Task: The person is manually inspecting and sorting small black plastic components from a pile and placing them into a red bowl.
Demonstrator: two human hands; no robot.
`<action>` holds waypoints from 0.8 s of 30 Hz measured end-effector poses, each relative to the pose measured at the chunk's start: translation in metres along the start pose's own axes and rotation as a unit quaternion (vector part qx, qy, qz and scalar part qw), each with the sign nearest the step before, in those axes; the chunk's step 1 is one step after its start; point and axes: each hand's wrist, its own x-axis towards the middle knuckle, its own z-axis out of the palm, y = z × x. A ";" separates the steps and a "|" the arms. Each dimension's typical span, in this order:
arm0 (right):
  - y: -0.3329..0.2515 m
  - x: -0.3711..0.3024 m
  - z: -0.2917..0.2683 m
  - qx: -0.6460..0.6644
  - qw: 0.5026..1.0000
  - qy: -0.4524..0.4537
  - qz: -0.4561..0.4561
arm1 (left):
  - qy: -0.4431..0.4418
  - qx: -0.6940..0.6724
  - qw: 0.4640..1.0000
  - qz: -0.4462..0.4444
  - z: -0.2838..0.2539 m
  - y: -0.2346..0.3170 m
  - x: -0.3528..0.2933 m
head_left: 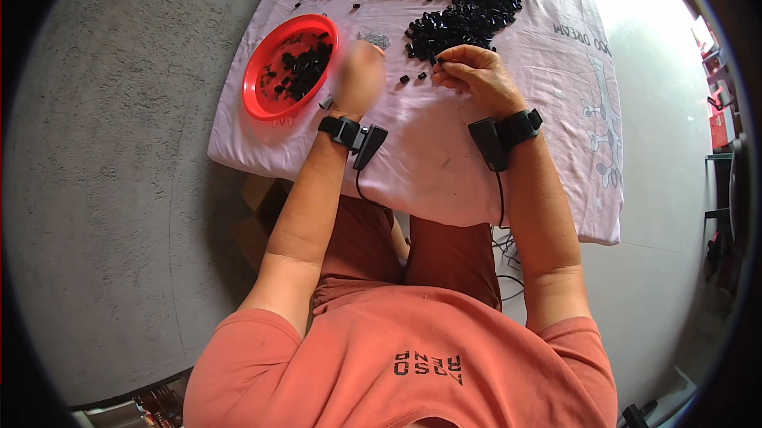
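A large heap of small shiny black pieces [464,27] spreads over the far part of the cloth-covered table. At its near edge, my right hand [488,82] pinches one black piece [439,61] between thumb and forefinger. Two loose black pieces [405,79] lie just left of those fingertips. My left hand [359,79] is beside the right rim of a red plastic bowl [251,82]; it is smeared, so its fingers and anything in them cannot be made out. Inside the bowl lies a smaller pile of the same black pieces [305,71].
A pale pink printed cloth [429,166] covers the table and hangs over its near edge. Black devices [371,146] are strapped to both my wrists, with cables running down toward my lap. Grey concrete floor [111,150] lies to the left; shelves with red items [721,126] stand far right.
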 end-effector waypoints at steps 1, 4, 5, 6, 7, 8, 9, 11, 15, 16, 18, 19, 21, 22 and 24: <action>-0.001 -0.002 0.002 -0.001 1.000 0.004 0.000 | -0.003 0.001 1.000 -0.013 0.001 -0.003 0.001; -0.002 -0.002 0.003 -0.005 1.000 0.006 -0.001 | -0.003 0.005 1.000 -0.016 0.002 -0.009 0.003; -0.002 -0.002 0.003 -0.006 1.000 0.005 -0.002 | 0.002 -0.026 0.999 -0.023 0.002 -0.010 0.002; -0.001 -0.001 0.002 -0.010 1.000 0.002 -0.001 | 0.007 -0.057 0.998 -0.031 0.004 -0.011 0.002; 0.000 0.000 0.001 -0.014 1.000 0.001 -0.001 | 0.011 -0.089 0.995 -0.038 0.005 -0.009 0.002; 0.001 0.000 0.000 -0.019 1.000 -0.002 0.000 | 0.011 -0.094 0.995 -0.038 0.006 -0.007 0.001; 0.001 0.000 -0.001 -0.019 1.000 0.001 0.000 | 0.011 -0.099 0.994 -0.038 0.006 -0.006 0.000; 0.001 0.000 0.001 -0.019 1.000 0.005 0.000 | 0.001 -0.110 0.994 -0.029 0.006 0.003 -0.004; 0.002 0.000 0.001 -0.013 1.000 0.003 -0.002 | -0.036 -0.128 0.991 0.010 0.014 0.036 -0.017; 0.002 0.000 0.002 -0.018 1.000 0.004 0.000 | -0.043 -0.131 0.990 0.021 0.016 0.046 -0.021; 0.003 -0.001 0.004 -0.026 1.000 0.000 0.001 | -0.053 -0.118 0.991 0.046 0.021 0.054 -0.025; 0.002 -0.001 0.003 -0.030 1.000 -0.003 -0.001 | -0.059 -0.108 0.991 0.059 0.023 0.058 -0.026; 0.003 -0.001 0.001 -0.038 0.999 -0.015 -0.003 | -0.068 -0.080 0.992 0.075 0.023 0.067 -0.027; 0.004 0.001 0.000 -0.041 0.999 -0.024 -0.004 | -0.071 -0.066 0.992 0.079 0.023 0.069 -0.027; 0.006 0.001 -0.002 -0.051 0.998 -0.035 -0.004 | -0.078 -0.037 0.992 0.089 0.023 0.071 -0.026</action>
